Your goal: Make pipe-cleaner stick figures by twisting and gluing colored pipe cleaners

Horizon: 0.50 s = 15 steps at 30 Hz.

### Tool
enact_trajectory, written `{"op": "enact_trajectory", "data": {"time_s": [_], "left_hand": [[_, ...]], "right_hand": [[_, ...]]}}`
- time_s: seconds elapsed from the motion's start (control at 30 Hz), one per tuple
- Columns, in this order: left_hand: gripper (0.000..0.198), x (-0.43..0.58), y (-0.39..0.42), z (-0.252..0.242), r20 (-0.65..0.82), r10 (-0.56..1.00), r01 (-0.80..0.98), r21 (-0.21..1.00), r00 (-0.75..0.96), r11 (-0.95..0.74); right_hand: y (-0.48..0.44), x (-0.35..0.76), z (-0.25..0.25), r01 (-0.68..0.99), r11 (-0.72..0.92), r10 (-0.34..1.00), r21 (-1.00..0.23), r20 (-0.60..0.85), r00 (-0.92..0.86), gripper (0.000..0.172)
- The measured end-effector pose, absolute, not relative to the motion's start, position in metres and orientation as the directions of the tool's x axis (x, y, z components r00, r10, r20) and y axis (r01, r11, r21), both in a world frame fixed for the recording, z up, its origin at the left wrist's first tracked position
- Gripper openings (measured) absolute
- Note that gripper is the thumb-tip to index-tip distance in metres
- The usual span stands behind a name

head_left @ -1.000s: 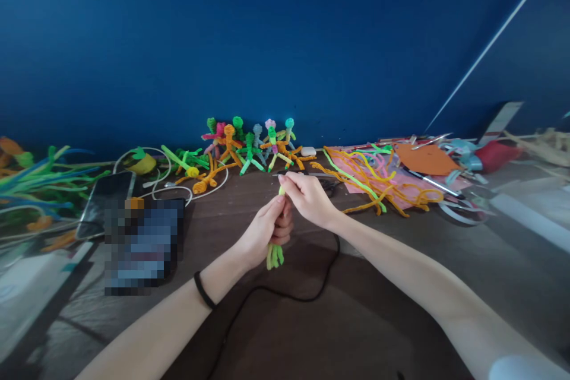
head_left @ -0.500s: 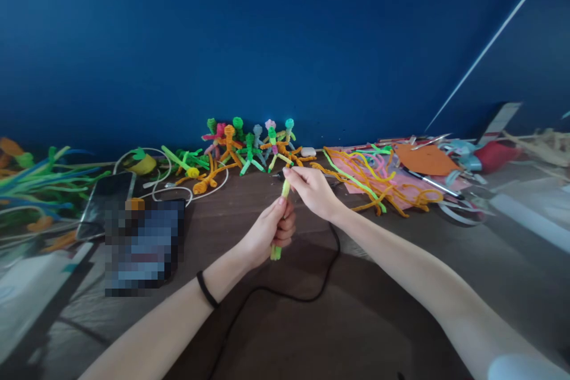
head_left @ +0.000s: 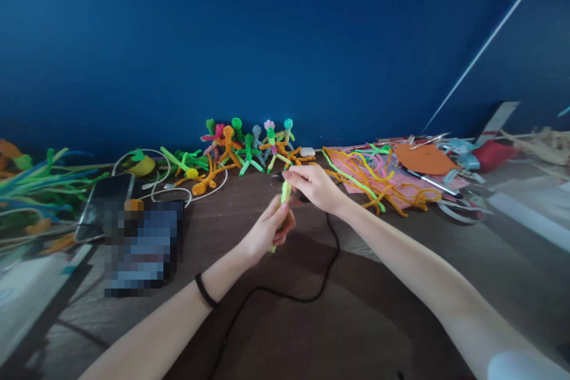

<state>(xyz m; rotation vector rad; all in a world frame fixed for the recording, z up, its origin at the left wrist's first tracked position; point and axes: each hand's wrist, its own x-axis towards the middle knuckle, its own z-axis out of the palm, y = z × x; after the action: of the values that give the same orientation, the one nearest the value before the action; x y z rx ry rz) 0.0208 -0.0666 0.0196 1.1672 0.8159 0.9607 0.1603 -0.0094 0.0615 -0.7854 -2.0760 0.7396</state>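
Observation:
A yellow-green fuzzy pipe cleaner (head_left: 285,192), thick as if folded or bundled, stands tilted above the table in front of me. My left hand (head_left: 265,227) is wrapped round its middle, and a short end pokes out below the fingers. At the top, my right hand (head_left: 314,186) pinches the pipe cleaner between thumb and fingertips. Just beyond my hands, several small pipe-cleaner figures (head_left: 248,151) in green, orange, pink and blue lean by the wall. How the strands are joined inside my left fist is hidden.
Orange and yellow pipe cleaners (head_left: 383,184) lie on pink paper at right, near an orange sheet (head_left: 425,158) and a pen (head_left: 431,183). To the left are a phone (head_left: 104,205), a blurred-out dark device (head_left: 149,249) and green pipe cleaners (head_left: 33,181). A black cable (head_left: 289,297) crosses the table.
My left hand has turned slightly and risen a little, and less of the pipe cleaner shows below it. My right hand has stayed at the upper end, shifting slightly.

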Motion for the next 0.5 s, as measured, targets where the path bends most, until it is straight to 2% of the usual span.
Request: {"op": "enact_trajectory", "data": {"time_s": [0.07,0.13,0.33,0.5], "left_hand": [[0.022,0.0208,-0.0666,0.0258,0.034,0.961,-0.185,0.983,0.276,0.019],[0.020,0.0212,-0.0667,0.0307,0.066,0.969,-0.183,0.983,0.240,-0.022],[0.014,0.0234,-0.0675,0.0293,-0.034,0.963,-0.230,0.968,0.266,0.098],[0.028,0.0214,-0.0673,0.0249,-0.043,0.943,-0.218,0.969,0.329,0.120]], "right_hand": [[-0.0092,0.1610,0.0616,0.271,0.630,0.738,-0.728,0.452,-0.502,0.041],[-0.0096,0.1614,0.0614,0.259,0.620,0.738,-0.741,0.438,-0.514,0.041],[-0.0122,0.1613,0.0610,0.224,0.578,0.733,-0.784,0.378,-0.566,0.043],[-0.0133,0.1614,0.0608,0.225,0.583,0.729,-0.781,0.379,-0.570,0.041]]}}
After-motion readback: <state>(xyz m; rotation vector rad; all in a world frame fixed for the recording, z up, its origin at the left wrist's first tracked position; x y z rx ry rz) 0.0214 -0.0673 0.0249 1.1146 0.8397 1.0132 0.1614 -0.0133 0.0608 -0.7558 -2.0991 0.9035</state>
